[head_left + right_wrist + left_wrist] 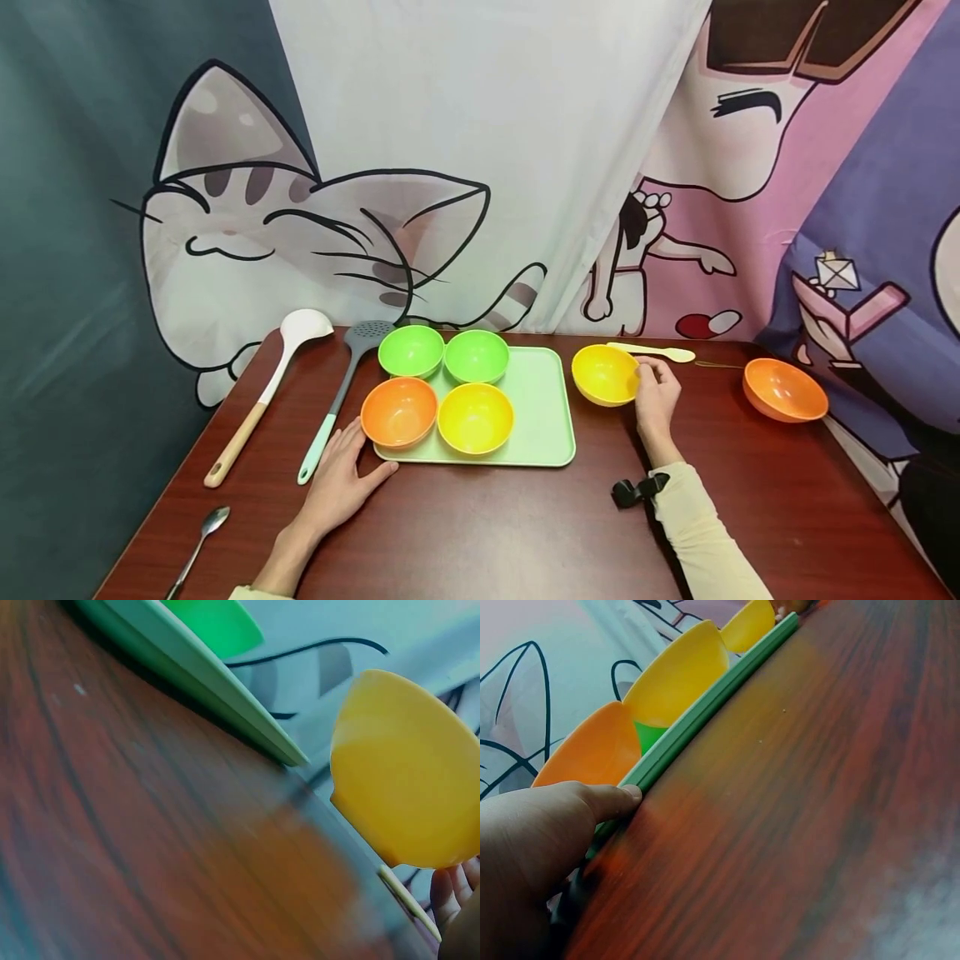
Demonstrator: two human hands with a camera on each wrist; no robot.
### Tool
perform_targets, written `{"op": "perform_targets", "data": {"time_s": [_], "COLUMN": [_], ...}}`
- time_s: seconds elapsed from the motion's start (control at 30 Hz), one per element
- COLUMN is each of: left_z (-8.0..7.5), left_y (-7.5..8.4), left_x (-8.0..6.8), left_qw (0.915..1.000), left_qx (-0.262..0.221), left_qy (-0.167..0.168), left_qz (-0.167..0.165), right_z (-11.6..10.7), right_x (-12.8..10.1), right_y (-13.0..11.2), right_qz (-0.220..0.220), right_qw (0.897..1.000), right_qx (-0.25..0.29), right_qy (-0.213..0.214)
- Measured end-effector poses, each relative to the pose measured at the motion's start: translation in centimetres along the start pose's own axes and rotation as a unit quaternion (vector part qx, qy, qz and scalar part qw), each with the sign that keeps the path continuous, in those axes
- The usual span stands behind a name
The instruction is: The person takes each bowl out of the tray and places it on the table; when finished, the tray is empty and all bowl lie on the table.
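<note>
My right hand [657,395] pinches the right-hand rim of a yellow bowl [604,375]. The right wrist view shows this bowl [405,772] just above the tabletop, with fingertips [444,892] beside its lower edge. A pale green tray [542,408] holds two green bowls at the back, an orange bowl [399,412] at front left and another yellow bowl [476,418] beside it. My left hand [341,483] lies at the tray's front left corner, fingers fairly straight next to the orange bowl. In the left wrist view its thumb [619,801] touches the tray's edge [705,709].
An orange bowl [784,390] stands at far right. Behind the held bowl lies a pale yellow spoon [675,354]. To the left are a white ladle [262,400] with a wooden handle, a grey slotted skimmer [345,387] and a metal spoon [201,542]. A printed curtain hangs behind the table.
</note>
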State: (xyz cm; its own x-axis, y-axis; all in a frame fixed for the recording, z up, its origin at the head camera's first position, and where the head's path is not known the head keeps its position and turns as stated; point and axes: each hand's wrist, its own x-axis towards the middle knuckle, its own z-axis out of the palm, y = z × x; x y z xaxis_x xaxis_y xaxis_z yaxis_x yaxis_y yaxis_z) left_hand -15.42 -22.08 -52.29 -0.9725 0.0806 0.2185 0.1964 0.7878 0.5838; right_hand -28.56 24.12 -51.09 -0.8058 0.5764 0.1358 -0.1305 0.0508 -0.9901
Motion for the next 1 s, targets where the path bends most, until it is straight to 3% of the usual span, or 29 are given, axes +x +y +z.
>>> {"op": "perform_targets", "data": {"time_s": [0.17, 0.5, 1.0], "left_z": [0.0, 0.0, -0.2], "left_y": [-0.1, 0.1, 0.2], "left_x": [0.0, -0.1, -0.1], "left_qw": [1.0000, 0.9999, 1.0000], "left_qx": [-0.002, 0.003, -0.007], "left_qy": [0.003, 0.013, -0.004], "left_qz": [0.004, 0.011, 0.004], "right_z": [-0.9, -3.2, -6.9], "right_x": [0.6, 0.9, 1.8], "right_y": [-0.2, -0.1, -0.3], "right_qz": [0.002, -0.001, 0.034], "right_qw": [1.000, 0.999, 0.993], "right_qx": [0.016, -0.014, -0.017], "right_qy": [0.020, 0.049, 0.115]}}
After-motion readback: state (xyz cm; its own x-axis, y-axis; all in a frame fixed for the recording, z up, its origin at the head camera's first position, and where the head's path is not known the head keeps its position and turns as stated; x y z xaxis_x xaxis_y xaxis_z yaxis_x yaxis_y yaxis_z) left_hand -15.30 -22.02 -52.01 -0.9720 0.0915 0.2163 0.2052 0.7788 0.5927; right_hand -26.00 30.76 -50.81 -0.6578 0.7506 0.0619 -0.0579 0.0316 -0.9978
